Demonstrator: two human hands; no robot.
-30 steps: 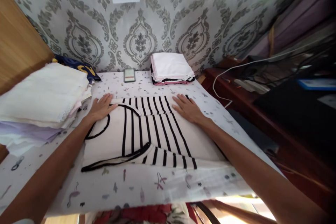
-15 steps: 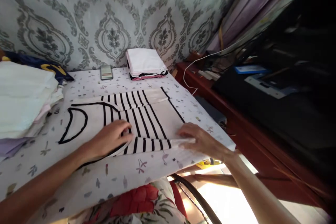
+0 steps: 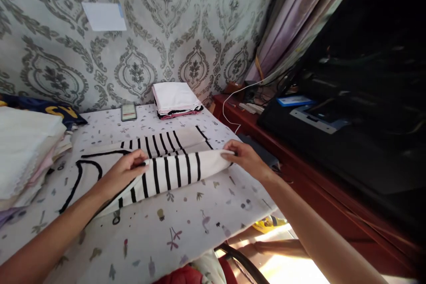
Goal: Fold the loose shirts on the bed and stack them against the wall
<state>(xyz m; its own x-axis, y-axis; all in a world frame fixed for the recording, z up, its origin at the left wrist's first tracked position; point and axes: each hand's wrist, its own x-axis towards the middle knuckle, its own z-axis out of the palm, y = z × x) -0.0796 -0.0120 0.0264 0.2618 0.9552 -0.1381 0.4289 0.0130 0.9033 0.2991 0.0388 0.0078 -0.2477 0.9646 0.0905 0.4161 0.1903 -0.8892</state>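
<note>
A white tank top with black stripes and black edging (image 3: 171,173) lies on the patterned table cover (image 3: 196,230). Its near side is lifted and folded up between my two hands. My left hand (image 3: 128,166) pinches that raised edge near the armhole. At the hem end my right hand (image 3: 244,157) grips the same edge between thumb and fingers. The far side of the garment stays flat, its neckline pointing left.
Folded clothes (image 3: 175,97) are stacked at the back by the wall. A larger cloth pile (image 3: 26,151) stands at the left. A small framed card (image 3: 128,111) lies near the wall. On the right is a red-brown cabinet (image 3: 299,199) with a white cable (image 3: 229,97).
Both hands have taken hold of the garment's near side and raised it off the table. The view has tilted up a little.
</note>
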